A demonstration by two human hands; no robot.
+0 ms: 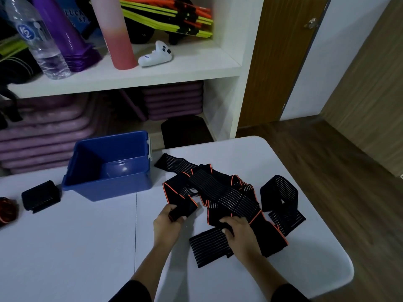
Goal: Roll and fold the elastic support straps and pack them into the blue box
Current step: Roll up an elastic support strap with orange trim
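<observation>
A dim indoor scene is shown; glare is seen inside the blue box (87, 171), and edges are bent by the wide lens.

Left of the blue box (109, 190), a dark red roll (6, 211) is cut off by the picture's edge. Right of the blue box, the straps (218, 192) overlap in a heap, so their number cannot be told. There the left hand (168, 223) curls its fingers (171, 207) round a strap end and hides it, and the right hand (238, 231) covers part of the heap. Behind the blue box, the purple mats (43, 136) are blurred. The box's near wall hides part of its floor.
</observation>
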